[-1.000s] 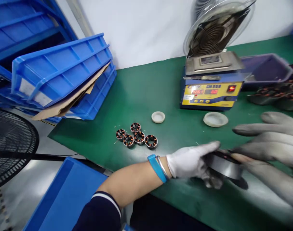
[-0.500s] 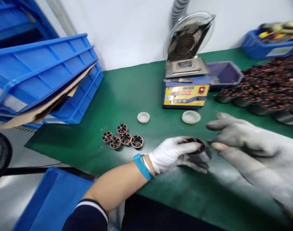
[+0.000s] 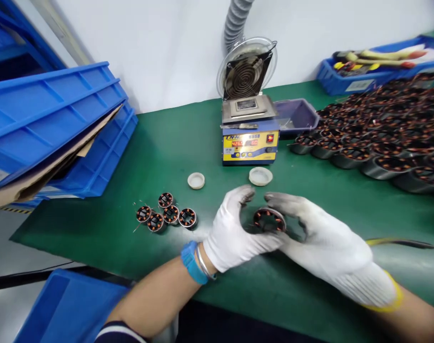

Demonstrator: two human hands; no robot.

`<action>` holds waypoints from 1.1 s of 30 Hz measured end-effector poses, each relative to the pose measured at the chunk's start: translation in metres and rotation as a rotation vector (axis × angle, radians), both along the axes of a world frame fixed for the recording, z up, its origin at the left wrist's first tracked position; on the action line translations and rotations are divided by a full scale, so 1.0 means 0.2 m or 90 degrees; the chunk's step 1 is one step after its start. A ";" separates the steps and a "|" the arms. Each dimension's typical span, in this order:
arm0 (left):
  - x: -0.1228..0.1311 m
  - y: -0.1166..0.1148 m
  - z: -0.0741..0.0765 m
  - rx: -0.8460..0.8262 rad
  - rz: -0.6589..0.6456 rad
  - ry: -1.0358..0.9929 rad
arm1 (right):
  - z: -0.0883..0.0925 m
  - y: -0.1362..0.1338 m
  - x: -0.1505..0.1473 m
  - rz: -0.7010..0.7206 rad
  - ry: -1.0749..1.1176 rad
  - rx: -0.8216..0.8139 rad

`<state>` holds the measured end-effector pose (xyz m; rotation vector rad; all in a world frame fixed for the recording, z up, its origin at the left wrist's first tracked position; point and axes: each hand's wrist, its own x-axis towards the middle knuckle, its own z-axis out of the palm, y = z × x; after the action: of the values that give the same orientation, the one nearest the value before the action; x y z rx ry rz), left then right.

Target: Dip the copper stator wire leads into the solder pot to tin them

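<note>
A motor stator [image 3: 269, 220], a dark metal ring with copper windings inside, sits between my two white-gloved hands, its open top tilted up. My left hand [image 3: 234, 233] curves around its left side, thumb along the near rim and the upper fingers bent above it. From the right, my right hand [image 3: 313, 228] cups it, fingertips over the far edge and thumb at the near right side. The stator's underside is hidden. Left of my hands, several similar stators [image 3: 171, 215] stand grouped on the green table [image 3: 160, 152].
Behind are two shallow white dishes [image 3: 196, 180] and a yellow-and-blue solder pot unit [image 3: 251, 143] with a fan. Many stators [image 3: 377, 133] crowd the right side. A yellow-and-black handled tool [image 3: 402, 243] lies beside my right hand. Blue crates [image 3: 60, 114] lean at left.
My right hand has come in from the right to the stator in my left hand. A tool's handle now shows beside my right wrist. The camera view has shifted.
</note>
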<state>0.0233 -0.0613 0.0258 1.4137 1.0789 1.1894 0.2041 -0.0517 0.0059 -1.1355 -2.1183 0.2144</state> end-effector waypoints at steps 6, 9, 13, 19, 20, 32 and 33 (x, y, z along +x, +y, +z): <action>-0.13 0.07 0.10 -0.080 -0.142 0.125 | 0.06 -0.04 0.04 -0.040 0.016 0.001; -0.18 0.09 0.12 -0.132 -0.160 -0.033 | 0.07 -0.05 0.03 -0.050 0.021 0.013; -0.15 0.06 0.10 -0.048 0.020 -0.043 | 0.07 -0.04 0.02 -0.075 0.023 0.042; -0.02 -0.02 0.07 -0.262 -0.145 -0.061 | 0.10 -0.04 0.01 -0.065 0.018 0.094; -0.01 -0.03 0.07 -0.261 -0.104 -0.123 | 0.11 -0.04 0.01 -0.068 0.024 0.102; -0.01 -0.05 0.05 -0.103 0.060 -0.031 | 0.06 -0.06 0.00 -0.057 0.033 0.059; -0.01 -0.05 0.06 -0.108 0.052 0.000 | 0.07 -0.06 0.00 -0.057 0.033 0.063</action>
<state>0.0206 -0.0717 0.0384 1.2491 1.2179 1.1280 0.2045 -0.0639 0.0189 -1.1515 -2.0047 0.0952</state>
